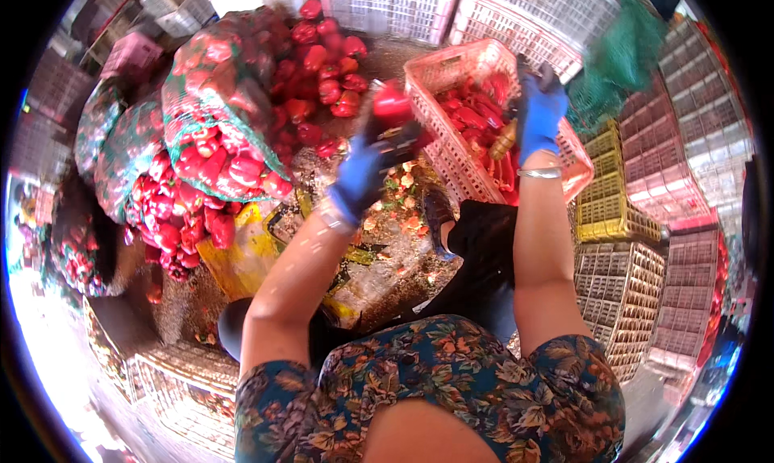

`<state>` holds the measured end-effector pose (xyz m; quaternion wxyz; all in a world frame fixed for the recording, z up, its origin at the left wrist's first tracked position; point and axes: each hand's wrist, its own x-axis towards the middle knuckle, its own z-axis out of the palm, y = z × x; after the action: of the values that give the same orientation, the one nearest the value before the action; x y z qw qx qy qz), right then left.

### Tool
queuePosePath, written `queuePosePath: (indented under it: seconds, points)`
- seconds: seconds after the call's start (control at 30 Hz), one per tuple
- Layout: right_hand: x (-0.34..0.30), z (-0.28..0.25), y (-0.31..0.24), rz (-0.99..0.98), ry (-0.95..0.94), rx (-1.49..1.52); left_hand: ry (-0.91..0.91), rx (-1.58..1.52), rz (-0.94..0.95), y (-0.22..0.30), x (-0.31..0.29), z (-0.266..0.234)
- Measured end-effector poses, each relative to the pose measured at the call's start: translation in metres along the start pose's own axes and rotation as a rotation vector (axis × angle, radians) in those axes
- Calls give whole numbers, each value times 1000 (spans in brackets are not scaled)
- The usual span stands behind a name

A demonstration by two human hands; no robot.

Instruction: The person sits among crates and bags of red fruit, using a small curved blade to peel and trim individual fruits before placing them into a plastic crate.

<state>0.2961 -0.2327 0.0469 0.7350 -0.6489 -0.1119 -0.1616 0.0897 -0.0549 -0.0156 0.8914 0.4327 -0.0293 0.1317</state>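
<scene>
My left hand, in a blue glove with dark fingers, is closed on a red bell pepper. The hand is blurred, and a small pale, shiny spot beside the pepper is too smeared to name. My right hand, gloved the same way, is over the right side of a pink plastic crate; its fingers look apart and I see nothing in them. Red pepper pieces lie inside that crate. A yellow-brown object rests among them, close to my right hand; its kind is unclear.
Whole red peppers are heaped at the far left, beside bulging green net sacks of peppers. Scraps litter the floor before me. Stacked crates line the right side, and a green net hangs at the far right.
</scene>
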Motion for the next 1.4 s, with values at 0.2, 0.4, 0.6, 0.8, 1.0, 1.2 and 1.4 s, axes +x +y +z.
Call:
queuePosePath:
  seconds: [0.2, 0.4, 0.6, 0.8, 1.0, 1.2, 1.4]
  points:
    - [-43, 16, -33, 176, -125, 314, 99, 182, -258, -48, 12, 74]
    - [-96, 58, -35, 312, -304, 439, 308, 111, -161, -30, 0, 64]
    - [-131, 73, -33, 586, -594, 207, 44, 782, -419, 12, -26, -36]
    - [-153, 91, -31, 596, -655, 139, 860, 115, -664, 22, -120, -278]
    - [-172, 119, -20, 597, -722, -37, 1119, -158, -475, -27, -125, -369]
    - [-202, 155, -29, 747, -719, -127, 878, -67, -286, -52, -98, -389]
    - [-212, 164, -23, 804, -760, -190, 1003, -281, -281, -80, -113, -436]
